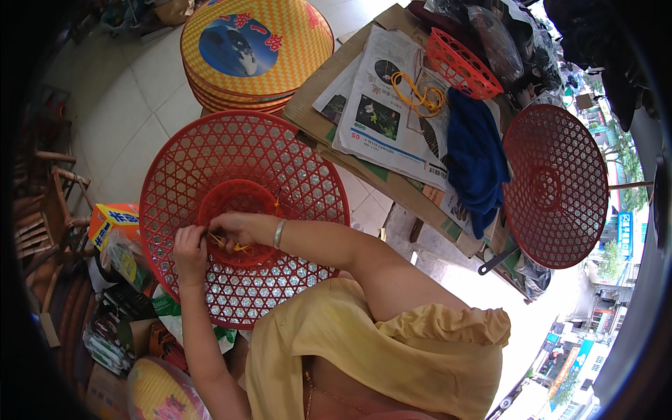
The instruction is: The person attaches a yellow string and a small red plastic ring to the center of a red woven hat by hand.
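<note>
Right fingers point(228, 225) pinch yellow cord point(241, 248), left fingers point(187, 241) unclear in grip, over a round red hat point(245, 196), ring-side upward.

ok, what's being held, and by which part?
Right hand holds a yellow cord, part showing below the hand; exact grip point hidden. Left hand is close beside, over the red mesh hat; its hold can't be told.

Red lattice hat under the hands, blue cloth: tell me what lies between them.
In the head view, a strip of tiled floor, then cardboard bearing newspaper, separates the hat from the cloth.
</note>
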Demonstrator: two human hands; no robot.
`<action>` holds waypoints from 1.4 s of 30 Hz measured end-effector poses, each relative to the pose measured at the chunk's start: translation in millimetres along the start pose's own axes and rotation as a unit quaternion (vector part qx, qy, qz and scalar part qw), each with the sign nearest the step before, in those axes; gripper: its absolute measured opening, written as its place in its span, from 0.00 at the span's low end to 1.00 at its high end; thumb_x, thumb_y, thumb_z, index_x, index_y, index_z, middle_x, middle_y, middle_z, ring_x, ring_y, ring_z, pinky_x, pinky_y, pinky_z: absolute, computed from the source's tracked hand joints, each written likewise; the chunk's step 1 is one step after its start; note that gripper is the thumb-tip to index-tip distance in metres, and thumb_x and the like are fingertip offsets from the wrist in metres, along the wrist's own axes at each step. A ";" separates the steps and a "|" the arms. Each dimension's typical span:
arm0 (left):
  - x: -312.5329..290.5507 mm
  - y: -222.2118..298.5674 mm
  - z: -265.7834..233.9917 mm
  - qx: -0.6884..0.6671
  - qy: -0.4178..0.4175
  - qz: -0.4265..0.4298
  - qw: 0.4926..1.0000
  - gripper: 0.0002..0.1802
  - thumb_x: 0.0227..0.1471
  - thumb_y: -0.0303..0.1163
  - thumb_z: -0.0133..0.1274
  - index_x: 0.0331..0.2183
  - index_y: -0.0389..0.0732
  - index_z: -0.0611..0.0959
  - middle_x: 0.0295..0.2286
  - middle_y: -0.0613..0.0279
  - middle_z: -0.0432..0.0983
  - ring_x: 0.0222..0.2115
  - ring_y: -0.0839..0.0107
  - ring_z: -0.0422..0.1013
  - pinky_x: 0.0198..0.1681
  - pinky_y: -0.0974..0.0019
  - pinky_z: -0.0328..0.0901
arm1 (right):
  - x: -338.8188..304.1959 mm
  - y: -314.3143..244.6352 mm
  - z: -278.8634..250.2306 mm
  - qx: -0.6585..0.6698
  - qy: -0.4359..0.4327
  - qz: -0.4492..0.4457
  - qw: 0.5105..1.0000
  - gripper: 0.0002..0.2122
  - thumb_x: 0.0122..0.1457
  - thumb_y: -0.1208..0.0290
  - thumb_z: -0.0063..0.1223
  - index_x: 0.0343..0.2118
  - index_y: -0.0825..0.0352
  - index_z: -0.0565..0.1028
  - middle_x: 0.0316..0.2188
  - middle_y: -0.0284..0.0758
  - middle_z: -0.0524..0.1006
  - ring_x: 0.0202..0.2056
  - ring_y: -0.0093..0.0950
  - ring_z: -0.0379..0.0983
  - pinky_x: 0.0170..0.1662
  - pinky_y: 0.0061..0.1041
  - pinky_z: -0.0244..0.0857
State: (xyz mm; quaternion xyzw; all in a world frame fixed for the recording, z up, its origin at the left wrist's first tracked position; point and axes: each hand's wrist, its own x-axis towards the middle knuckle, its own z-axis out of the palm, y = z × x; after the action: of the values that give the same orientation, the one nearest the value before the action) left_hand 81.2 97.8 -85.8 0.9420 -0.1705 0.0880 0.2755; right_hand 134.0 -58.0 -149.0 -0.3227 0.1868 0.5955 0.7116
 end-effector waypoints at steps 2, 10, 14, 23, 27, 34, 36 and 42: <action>0.8 1.5 -2.8 -0.005 -0.006 0.005 1.000 0.11 0.42 0.17 0.53 0.33 0.34 0.79 0.32 0.53 0.74 0.36 0.53 0.70 0.40 0.56 0.66 | -0.9 0.5 0.0 0.003 0.002 0.001 1.000 0.08 0.60 0.67 0.42 0.27 0.63 0.66 0.20 0.31 0.66 0.19 0.23 0.61 0.16 0.18 0.50; 3.2 4.7 -16.1 -0.047 -0.053 -0.008 0.997 0.14 0.44 0.17 0.52 0.37 0.34 0.81 0.35 0.51 0.75 0.38 0.53 0.70 0.41 0.58 0.67 | -7.2 -2.6 2.7 -0.011 0.020 -0.020 1.000 0.07 0.60 0.68 0.44 0.27 0.64 0.67 0.21 0.32 0.68 0.19 0.24 0.64 0.15 0.20 0.53; 2.8 6.0 -20.0 -0.085 -0.061 -0.028 0.994 0.12 0.44 0.20 0.54 0.36 0.33 0.81 0.35 0.50 0.75 0.37 0.53 0.72 0.41 0.59 0.67 | -7.9 -3.8 3.3 -0.047 0.026 -0.022 0.998 0.07 0.59 0.68 0.45 0.28 0.65 0.69 0.21 0.33 0.69 0.18 0.26 0.66 0.15 0.23 0.59; 5.0 8.8 -13.2 -0.160 -0.033 -0.122 0.979 0.08 0.48 0.23 0.54 0.33 0.32 0.80 0.31 0.51 0.76 0.31 0.56 0.74 0.36 0.62 0.67 | -9.0 -6.0 6.2 -0.083 0.054 -0.028 0.995 0.08 0.57 0.68 0.46 0.27 0.67 0.70 0.18 0.36 0.70 0.14 0.28 0.65 0.14 0.26 0.61; 4.3 8.0 -10.6 -0.156 -0.018 -0.160 0.974 0.07 0.50 0.24 0.53 0.33 0.32 0.80 0.29 0.52 0.76 0.29 0.60 0.74 0.34 0.65 0.66 | -15.3 -8.2 8.1 -0.125 0.049 -0.036 0.990 0.07 0.56 0.66 0.51 0.30 0.65 0.71 0.22 0.33 0.71 0.19 0.24 0.67 0.16 0.23 0.63; 3.4 1.7 -3.2 -0.212 0.003 -0.258 0.943 0.07 0.53 0.25 0.52 0.35 0.33 0.80 0.27 0.60 0.77 0.30 0.74 0.71 0.36 0.70 0.65 | -16.3 3.5 19.1 -0.415 0.120 -0.488 0.759 0.11 0.49 0.72 0.59 0.34 0.68 0.70 0.26 0.33 0.72 0.26 0.26 0.67 0.28 0.23 0.64; 6.8 2.6 -3.2 -0.224 -0.001 -0.271 0.936 0.07 0.53 0.25 0.52 0.35 0.33 0.80 0.28 0.61 0.77 0.30 0.75 0.71 0.36 0.70 0.65 | -13.9 8.5 13.5 -0.441 0.138 -0.474 0.750 0.13 0.48 0.73 0.59 0.36 0.68 0.70 0.31 0.37 0.71 0.30 0.32 0.70 0.33 0.28 0.65; 5.4 -5.0 -1.2 -0.249 0.002 -0.279 0.927 0.06 0.51 0.24 0.53 0.34 0.34 0.78 0.28 0.62 0.76 0.30 0.76 0.70 0.36 0.72 0.64 | -17.4 16.3 17.4 -0.515 0.221 -0.495 0.664 0.14 0.48 0.74 0.60 0.39 0.64 0.72 0.40 0.41 0.67 0.37 0.43 0.71 0.38 0.39 0.66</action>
State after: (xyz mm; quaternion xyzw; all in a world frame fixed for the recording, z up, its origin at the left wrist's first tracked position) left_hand 88.0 101.0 -85.8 0.8523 0.0832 -0.0358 0.5151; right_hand 112.3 -57.5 -129.1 -0.8049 -0.1849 0.0678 0.5598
